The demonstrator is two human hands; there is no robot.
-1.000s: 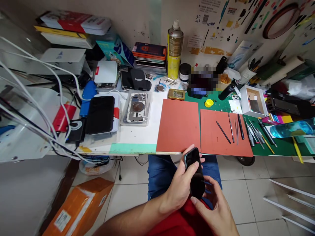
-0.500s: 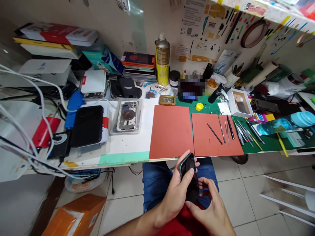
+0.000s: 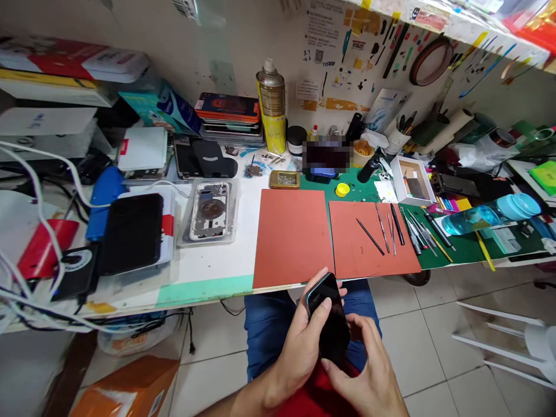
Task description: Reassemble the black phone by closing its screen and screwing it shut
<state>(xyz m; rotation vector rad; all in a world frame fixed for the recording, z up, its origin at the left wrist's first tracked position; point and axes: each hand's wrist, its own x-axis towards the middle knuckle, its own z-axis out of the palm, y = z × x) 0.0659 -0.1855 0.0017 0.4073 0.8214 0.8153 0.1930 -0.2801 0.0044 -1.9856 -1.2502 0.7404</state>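
A dark smartphone (image 3: 334, 324) is held over my lap, just off the front edge of the bench, its black screen facing up. Wrapped around its left side is my left hand (image 3: 302, 339), with the thumb lying on the screen and fingertips showing past the far right edge. My right hand (image 3: 367, 365) grips the lower end, thumb at the bottom corner and fingers against the right edge. Two reddish-brown mats (image 3: 293, 237) lie on the bench beyond. Tweezers (image 3: 392, 234) and thin tools, among them a black stick (image 3: 370, 236), rest on the right mat.
At left are a black phone (image 3: 132, 233) on a white box, an opened phone housing (image 3: 211, 209) in a clear tray, and white cables (image 3: 41, 220). A spray can (image 3: 272, 110) stands at the back. A blue water bottle (image 3: 490, 214) lies at right. A white chair (image 3: 504, 336) is on the floor.
My view has swung a little to the right. The phone has tilted so more of its screen faces me. My right fingers have closed in against its right edge.
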